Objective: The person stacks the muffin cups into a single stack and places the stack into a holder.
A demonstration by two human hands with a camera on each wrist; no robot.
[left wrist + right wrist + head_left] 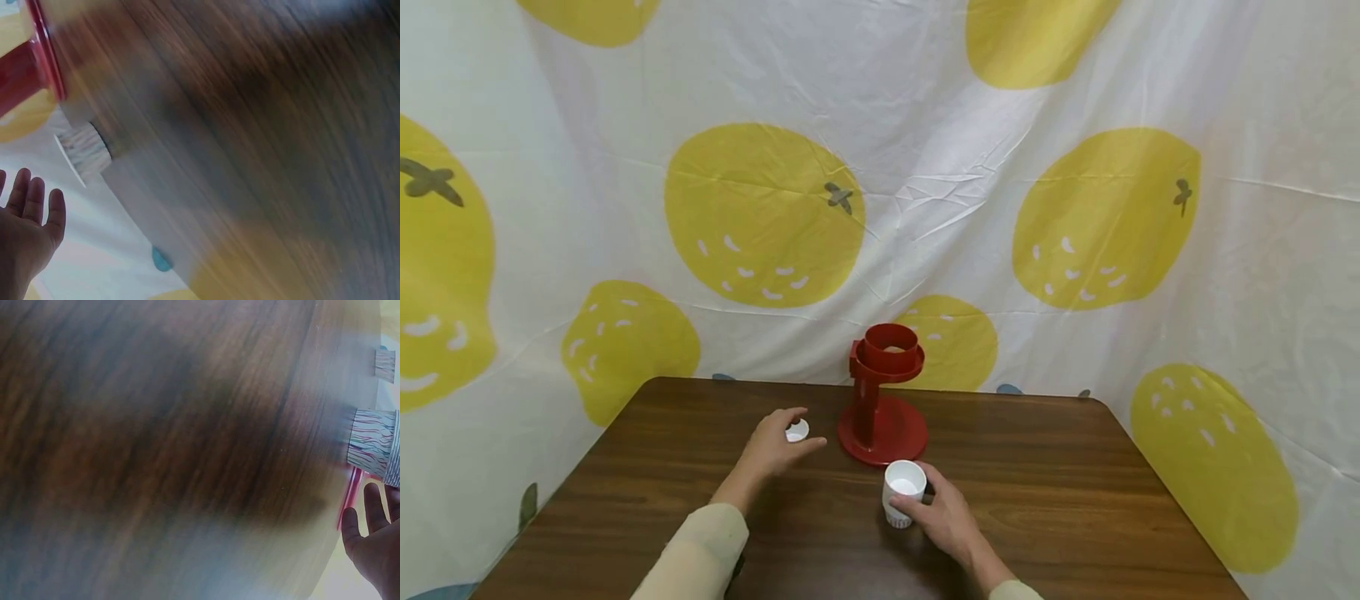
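Note:
A white paper cup (796, 432) stands left of the red stand; its side shows a streaked pattern in the left wrist view. My left hand (773, 447) is beside this cup, thumb and fingers spread, and in the left wrist view the fingers (34, 200) are apart from it. My right hand (949, 518) holds a white paper cup (904, 482) in front of the stand, thumb at its near side and fingers behind. In the right wrist view a ribbed white piece (393, 456) sits over a streaked cup (370, 440), which looks like stacked cups.
A red stand (891, 429) with a round base and a raised ring is near the table's back edge. A red cylinder (891, 354) sits in the ring, something pale inside. The brown wooden table (1045, 483) meets a lemon-print cloth (925, 208) behind.

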